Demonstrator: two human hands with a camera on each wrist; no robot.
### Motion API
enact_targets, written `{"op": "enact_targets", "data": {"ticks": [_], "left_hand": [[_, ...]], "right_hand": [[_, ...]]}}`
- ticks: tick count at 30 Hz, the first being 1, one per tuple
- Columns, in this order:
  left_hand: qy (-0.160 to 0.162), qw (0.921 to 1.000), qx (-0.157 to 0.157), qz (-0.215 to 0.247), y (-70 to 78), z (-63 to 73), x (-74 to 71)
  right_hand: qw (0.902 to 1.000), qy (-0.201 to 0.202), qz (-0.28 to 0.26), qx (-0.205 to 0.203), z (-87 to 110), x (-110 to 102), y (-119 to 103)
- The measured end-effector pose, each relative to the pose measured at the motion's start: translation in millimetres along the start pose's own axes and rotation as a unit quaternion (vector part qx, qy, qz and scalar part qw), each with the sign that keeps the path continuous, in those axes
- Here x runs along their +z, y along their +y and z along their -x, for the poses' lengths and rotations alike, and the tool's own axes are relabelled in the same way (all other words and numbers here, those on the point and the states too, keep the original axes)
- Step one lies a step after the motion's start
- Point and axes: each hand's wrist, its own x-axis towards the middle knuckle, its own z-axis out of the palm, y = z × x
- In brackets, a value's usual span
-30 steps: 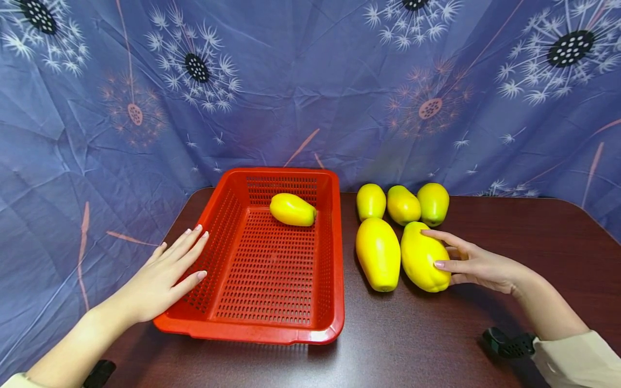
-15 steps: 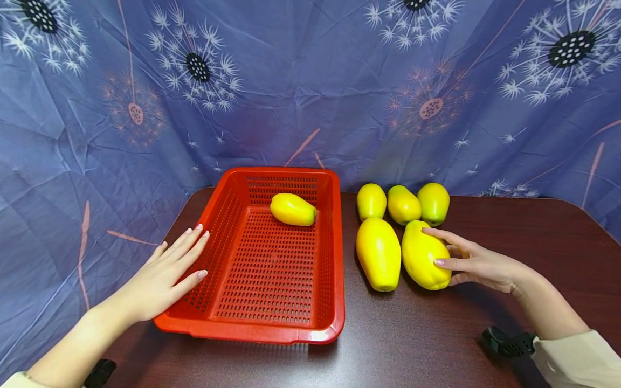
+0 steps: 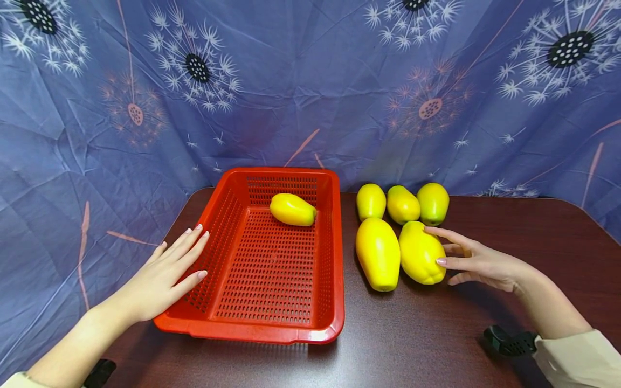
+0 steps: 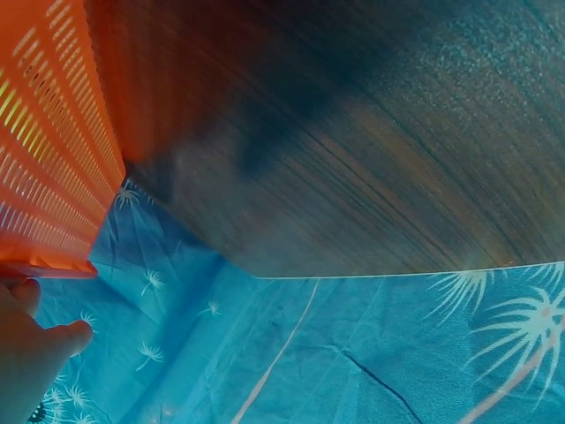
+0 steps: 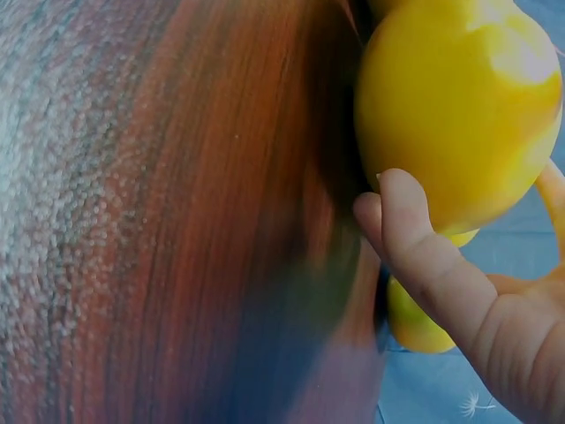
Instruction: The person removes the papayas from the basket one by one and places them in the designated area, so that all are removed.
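My left hand (image 3: 162, 277) lies with its fingers straight across the left rim of a red perforated plastic basket (image 3: 252, 331). One yellow fruit, a papaya by its shape (image 3: 292, 209), lies inside toward the basket's back. On the right, my right hand (image 3: 480, 264) has its fingers loosely spread at the right side of a plump yellow papaya (image 3: 421, 253). In the right wrist view, fingertips sit right at the lower edge of that papaya (image 5: 459, 106). A second large papaya (image 3: 378, 254) lies just left of it on the table.
Behind the two large papayas, three smaller yellow-green fruits (image 3: 404, 205) stand in a row near the back edge. The dark wooden table (image 3: 388, 339) ends at a blue dandelion-print cloth (image 3: 291, 81). Black bands (image 3: 509, 342) are worn at the wrists.
The plump papaya has shifted slightly left and settled closer to its neighbour. My right hand's fingers have loosened a little away from it. The left hand and basket stay put.
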Motion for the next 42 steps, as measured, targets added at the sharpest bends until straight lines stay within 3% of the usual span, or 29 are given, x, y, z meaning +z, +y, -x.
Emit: {"op": "enact_targets", "data": {"ticks": [14,25,34,42], "left_hand": [[-0.003,1.0000,-0.003,0.001,-0.1,0.0,0.0],[0.003,1.0000,0.005,-0.003,-0.8,0.9,0.6],[0.006,0.9999,0.008,-0.005,-0.6,0.6,0.4],[0.007,0.9999,0.010,-0.007,-0.9,0.3,1.5]], "right_hand": [[0.9988,0.033,0.037,-0.003,7.4,-8.8,-11.5],[0.9951,0.068,0.067,-0.026,9.2,-23.7,-47.0],[0.9950,0.049,0.071,-0.051,-11.5,-25.3,-90.8],[0.9945,0.026,0.093,-0.041,-41.0,-9.7,-126.5]]}}
